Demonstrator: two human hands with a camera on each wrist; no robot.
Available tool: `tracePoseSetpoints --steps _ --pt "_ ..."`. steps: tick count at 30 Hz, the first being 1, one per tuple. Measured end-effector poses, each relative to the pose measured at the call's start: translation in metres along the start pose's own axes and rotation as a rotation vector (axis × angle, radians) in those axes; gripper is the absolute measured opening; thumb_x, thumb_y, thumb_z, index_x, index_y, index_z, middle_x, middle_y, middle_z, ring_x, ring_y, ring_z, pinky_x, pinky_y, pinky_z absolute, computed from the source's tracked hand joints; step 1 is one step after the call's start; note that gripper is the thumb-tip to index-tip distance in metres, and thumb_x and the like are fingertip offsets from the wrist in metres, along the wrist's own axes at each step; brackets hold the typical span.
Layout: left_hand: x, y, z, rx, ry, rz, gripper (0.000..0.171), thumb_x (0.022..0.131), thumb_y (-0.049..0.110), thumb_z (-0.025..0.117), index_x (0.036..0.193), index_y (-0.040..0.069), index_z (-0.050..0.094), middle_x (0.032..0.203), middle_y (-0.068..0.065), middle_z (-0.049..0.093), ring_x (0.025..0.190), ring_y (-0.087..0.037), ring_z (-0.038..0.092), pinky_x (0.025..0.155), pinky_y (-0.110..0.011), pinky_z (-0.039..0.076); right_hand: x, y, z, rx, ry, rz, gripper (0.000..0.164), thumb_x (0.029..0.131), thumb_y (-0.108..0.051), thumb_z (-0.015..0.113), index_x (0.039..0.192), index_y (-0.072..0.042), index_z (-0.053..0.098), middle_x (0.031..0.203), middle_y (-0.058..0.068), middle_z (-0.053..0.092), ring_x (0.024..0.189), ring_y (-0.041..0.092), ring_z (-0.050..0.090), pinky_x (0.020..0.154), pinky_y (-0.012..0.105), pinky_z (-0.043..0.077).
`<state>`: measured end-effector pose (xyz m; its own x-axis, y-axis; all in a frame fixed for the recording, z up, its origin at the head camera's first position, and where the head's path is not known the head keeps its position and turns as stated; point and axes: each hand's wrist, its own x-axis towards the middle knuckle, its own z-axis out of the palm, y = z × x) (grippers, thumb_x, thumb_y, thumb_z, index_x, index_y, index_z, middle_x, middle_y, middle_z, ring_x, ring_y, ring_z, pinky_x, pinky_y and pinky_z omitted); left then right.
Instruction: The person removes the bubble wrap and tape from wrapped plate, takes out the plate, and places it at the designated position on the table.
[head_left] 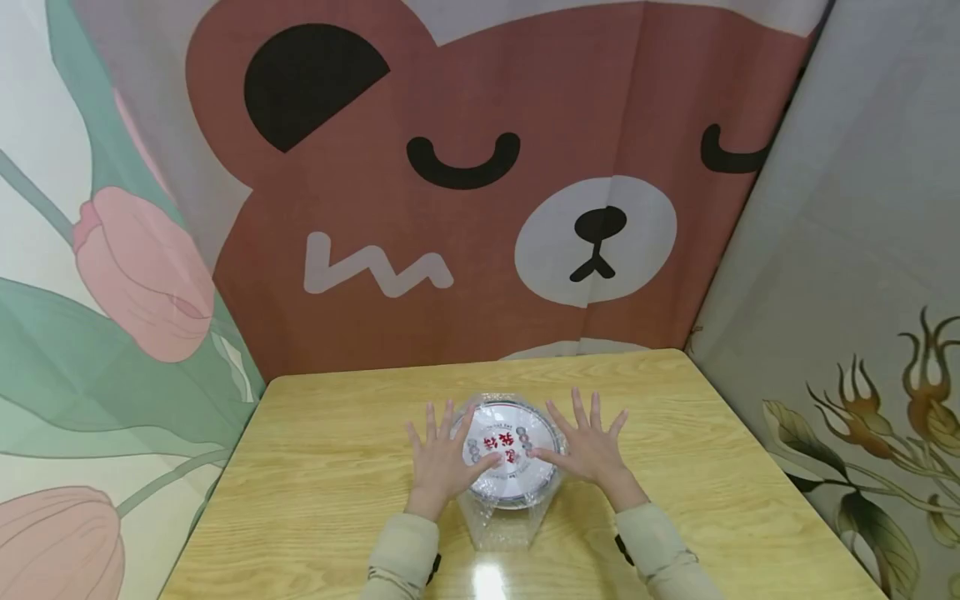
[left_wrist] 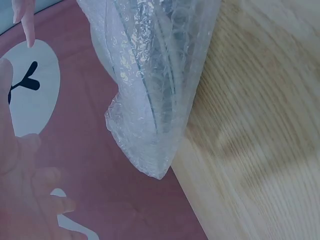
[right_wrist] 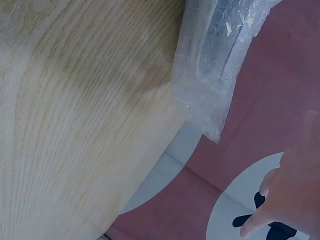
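Note:
A round white disc-shaped item with red characters and a dark rim, wrapped in clear bubble wrap [head_left: 510, 487], lies on the table; whether it is a tin or a plate cannot be told. My left hand [head_left: 441, 462] is over its left side with fingers spread and straight. Over the right side is my right hand [head_left: 594, 450], spread in the same way. The wrist views show the left hand [left_wrist: 30, 195] and the right hand [right_wrist: 292, 187] apart from the bubble-wrapped item [left_wrist: 150, 100], holding nothing.
The wooden table [head_left: 322, 483] has rounded far corners. Behind it hangs a cloth printed with a brown bear [head_left: 450, 225]. Flower-printed cloths stand to the left [head_left: 150, 275] and right [head_left: 862, 250], close to the table's sides.

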<state>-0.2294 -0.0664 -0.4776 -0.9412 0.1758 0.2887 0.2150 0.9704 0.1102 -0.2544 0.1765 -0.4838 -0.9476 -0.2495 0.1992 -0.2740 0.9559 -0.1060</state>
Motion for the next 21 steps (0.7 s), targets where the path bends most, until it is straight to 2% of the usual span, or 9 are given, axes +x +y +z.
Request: tracePoseSetpoints --steps 5,8,13,21 --pt "0.0001 -0.0018 0.0009 -0.03 -0.008 -0.002 0.083 0.074 0.072 0.041 0.14 0.023 0.031 0.144 -0.012 0.022 0.13 -0.04 0.011 0.099 -0.062 0.001 0.0017 0.0001 0.0024 0.017 0.024 -0.017 0.085 0.071 -0.071 0.047 0.14 -0.024 0.031 0.147 0.017 0.003 0.129 0.044 -0.005 0.087 0.072 -0.007" --pt "-0.0001 -0.0021 0.0011 -0.044 -0.007 -0.003 0.083 0.075 0.071 0.042 0.141 0.021 0.029 0.144 -0.012 0.022 0.13 -0.039 0.012 0.099 -0.061 0.002 0.0021 0.0004 0.0039 0.04 0.044 -0.033 0.085 0.073 -0.067 0.051 0.14 -0.021 0.03 0.147 0.018 0.004 0.13 0.043 -0.004 0.09 0.071 -0.004" --pt "0.0006 -0.0022 -0.0001 -0.034 -0.003 0.003 0.081 0.079 0.068 0.04 0.142 0.019 0.025 0.144 -0.012 0.023 0.131 -0.038 0.013 0.1 -0.061 0.005 0.0035 0.0012 0.0042 0.061 0.08 -0.043 0.085 0.074 -0.066 0.051 0.14 -0.018 0.03 0.147 0.018 0.008 0.131 0.041 0.0 0.094 0.068 -0.003" --pt "0.0019 -0.0033 -0.0003 -0.047 0.022 0.013 0.072 0.084 0.056 0.046 0.141 0.015 0.028 0.142 -0.013 0.027 0.13 -0.038 0.017 0.101 -0.059 0.01 0.003 0.0006 0.004 0.103 0.105 -0.045 0.082 0.074 -0.062 0.056 0.139 -0.016 0.034 0.142 0.017 0.026 0.131 0.041 0.005 0.096 0.066 0.002"
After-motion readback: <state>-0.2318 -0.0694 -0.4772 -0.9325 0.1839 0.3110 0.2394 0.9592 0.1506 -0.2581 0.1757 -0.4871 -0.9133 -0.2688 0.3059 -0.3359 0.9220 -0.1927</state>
